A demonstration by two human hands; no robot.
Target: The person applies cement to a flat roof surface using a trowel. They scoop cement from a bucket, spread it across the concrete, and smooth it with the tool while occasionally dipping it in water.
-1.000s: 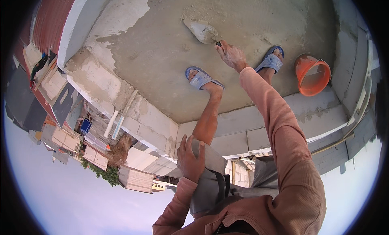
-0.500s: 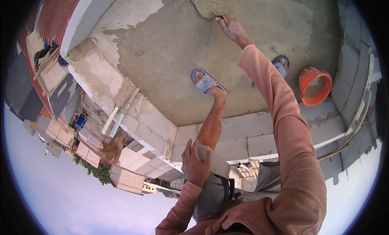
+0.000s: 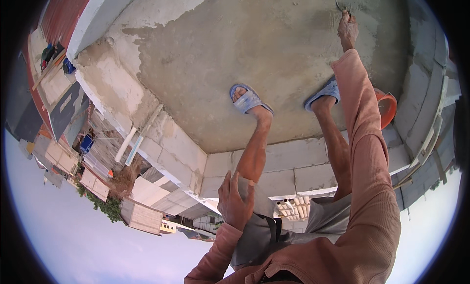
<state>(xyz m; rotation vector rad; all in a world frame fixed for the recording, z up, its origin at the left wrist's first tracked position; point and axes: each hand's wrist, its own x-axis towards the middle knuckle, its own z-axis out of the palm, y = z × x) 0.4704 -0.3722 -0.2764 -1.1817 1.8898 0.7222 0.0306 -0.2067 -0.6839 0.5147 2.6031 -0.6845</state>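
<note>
My right hand [image 3: 348, 29] grips the trowel [image 3: 342, 4] at the top right, against the wet grey cement floor [image 3: 235, 49]; the blade is mostly hidden and partly blends into the mortar. My left hand [image 3: 236, 200] rests on my left knee with its fingers apart, holding nothing. My feet, in blue sandals [image 3: 247, 98], stand on the floor below the trowel. Behind my right forearm an orange bucket [image 3: 387, 107] shows in part.
Low white block walls [image 3: 181, 142] border the floor on the left, right and near side. Pale pipes [image 3: 126, 142] lie along the left wall. Beyond that edge, far below, are rooftops [image 3: 147, 215], a red metal sheet [image 3: 58, 17] and tree tops.
My right hand and trowel have swept from the upper middle to the upper right. The right forearm now covers much of the bucket. My left hand stays on the knee.
</note>
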